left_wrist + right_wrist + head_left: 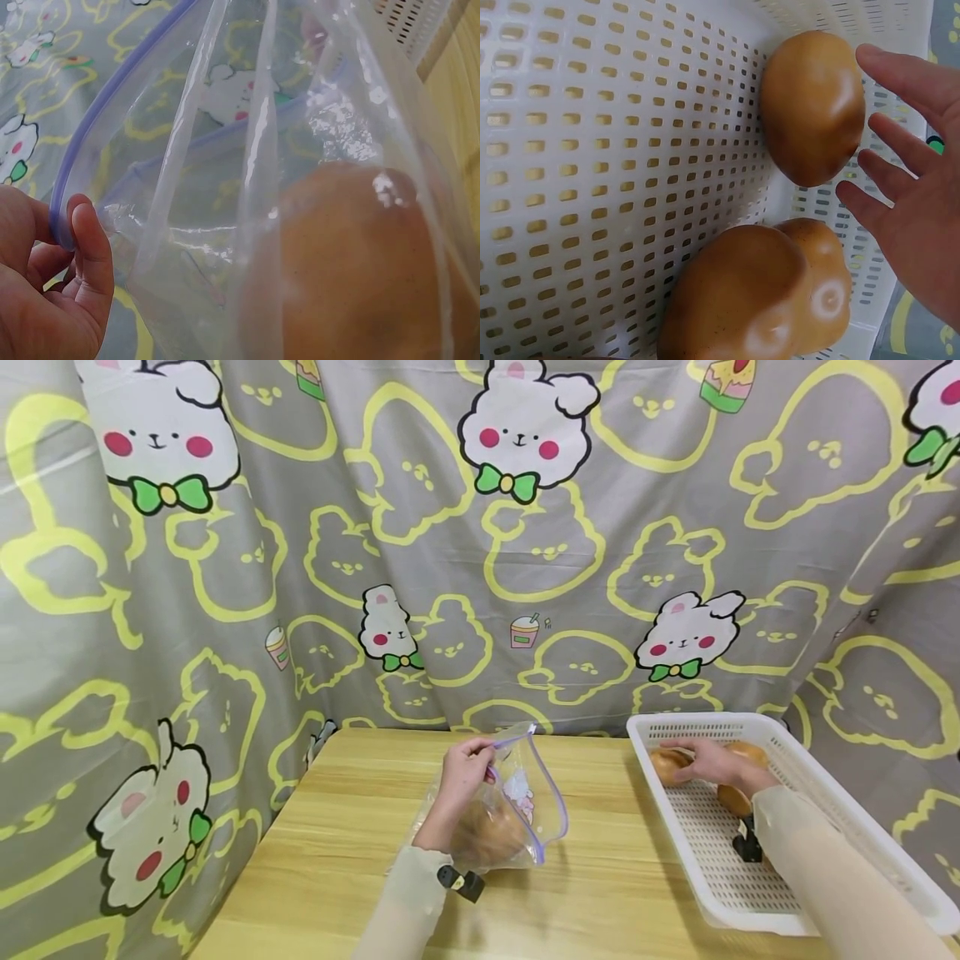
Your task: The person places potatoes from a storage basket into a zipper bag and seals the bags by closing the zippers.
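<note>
My left hand [467,770] pinches the purple-edged rim of a clear zip bag [553,802], whose mouth gapes toward the right. Inside the bag, golden-brown bread rolls [486,835] show through the plastic; one roll [360,262] looms large in the left wrist view. Over the far end of a white basket [678,868] reaches my right hand [712,762], fingers spread beside a glossy roll [814,105]. Its fingertips are right at that roll's side, not curled round it. Two more rolls [739,300] lie close together in the basket.
The slotted basket stands at the right of a wooden table [600,893], with the bag left of it. A grey curtain [450,568] printed with bears hangs behind the table and along both sides. Each wrist wears a small black camera [461,883].
</note>
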`<state>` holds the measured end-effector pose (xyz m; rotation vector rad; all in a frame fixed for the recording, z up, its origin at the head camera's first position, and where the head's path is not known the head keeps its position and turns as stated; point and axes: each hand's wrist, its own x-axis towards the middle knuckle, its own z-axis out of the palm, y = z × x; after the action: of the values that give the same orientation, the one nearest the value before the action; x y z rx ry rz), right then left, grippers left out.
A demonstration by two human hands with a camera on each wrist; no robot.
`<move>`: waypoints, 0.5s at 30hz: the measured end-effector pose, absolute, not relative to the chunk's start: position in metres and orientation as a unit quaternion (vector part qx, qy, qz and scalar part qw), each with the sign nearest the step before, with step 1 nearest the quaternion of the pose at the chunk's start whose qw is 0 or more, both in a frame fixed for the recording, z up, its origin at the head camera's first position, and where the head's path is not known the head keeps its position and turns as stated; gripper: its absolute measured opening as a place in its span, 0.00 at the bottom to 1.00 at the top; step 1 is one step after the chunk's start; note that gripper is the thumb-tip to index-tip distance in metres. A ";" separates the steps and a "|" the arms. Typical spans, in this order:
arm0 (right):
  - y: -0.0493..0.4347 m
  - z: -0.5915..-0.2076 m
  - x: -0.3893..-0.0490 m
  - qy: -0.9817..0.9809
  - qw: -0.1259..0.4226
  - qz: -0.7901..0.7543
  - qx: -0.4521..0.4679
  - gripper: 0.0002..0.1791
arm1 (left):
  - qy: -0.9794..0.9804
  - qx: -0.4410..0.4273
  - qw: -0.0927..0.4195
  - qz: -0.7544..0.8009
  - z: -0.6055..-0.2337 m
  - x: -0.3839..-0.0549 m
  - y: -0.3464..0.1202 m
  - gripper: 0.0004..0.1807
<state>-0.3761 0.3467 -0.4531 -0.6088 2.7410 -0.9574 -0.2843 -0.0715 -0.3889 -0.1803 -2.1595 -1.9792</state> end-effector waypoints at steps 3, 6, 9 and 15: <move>0.347 -0.454 -0.376 0.921 0.088 -0.318 -0.208 0.33 | -0.728 -0.052 0.097 -0.677 -0.397 -0.290 -0.072 0.11; 0.346 -0.455 -0.376 0.921 0.081 -0.317 -0.211 0.32 | -0.726 -0.047 0.101 -0.679 -0.407 -0.299 -0.073 0.11; 0.346 -0.456 -0.377 0.921 0.072 -0.320 -0.210 0.30 | -0.727 -0.044 0.109 -0.677 -0.411 -0.302 -0.073 0.11; 0.348 -0.461 -0.378 0.922 0.062 -0.316 -0.214 0.27 | -0.728 -0.040 0.109 -0.675 -0.414 -0.302 -0.074 0.11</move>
<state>-0.3776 0.3478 -0.4605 -0.6460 2.7884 -0.9558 -0.3025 -0.0742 -0.4139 -0.1176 -2.1415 -1.9857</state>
